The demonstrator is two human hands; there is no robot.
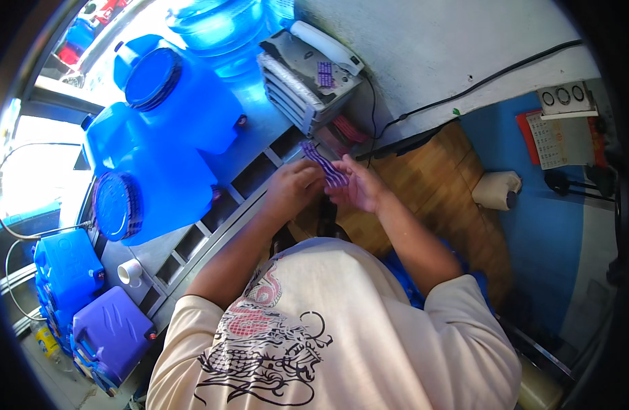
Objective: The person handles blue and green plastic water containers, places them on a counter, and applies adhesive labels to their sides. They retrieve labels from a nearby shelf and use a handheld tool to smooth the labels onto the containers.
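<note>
A purple strip with white stripes, perhaps a run of small labels, lies between my two hands. My right hand holds its near end, with the thumb above and the other fingers bent beneath it. At the strip's left edge, my left hand is closed in a pinch. Its fingertips hide whatever lies between them. Beyond my hands stands a small grey drawer unit. A similar purple piece lies on its top, next to a long white device.
Large blue water containers fill the metal counter on my left. A white mug and a purple container stand nearer. To the right, a paper roll is by the blue wall panel. A black cable crosses the wall.
</note>
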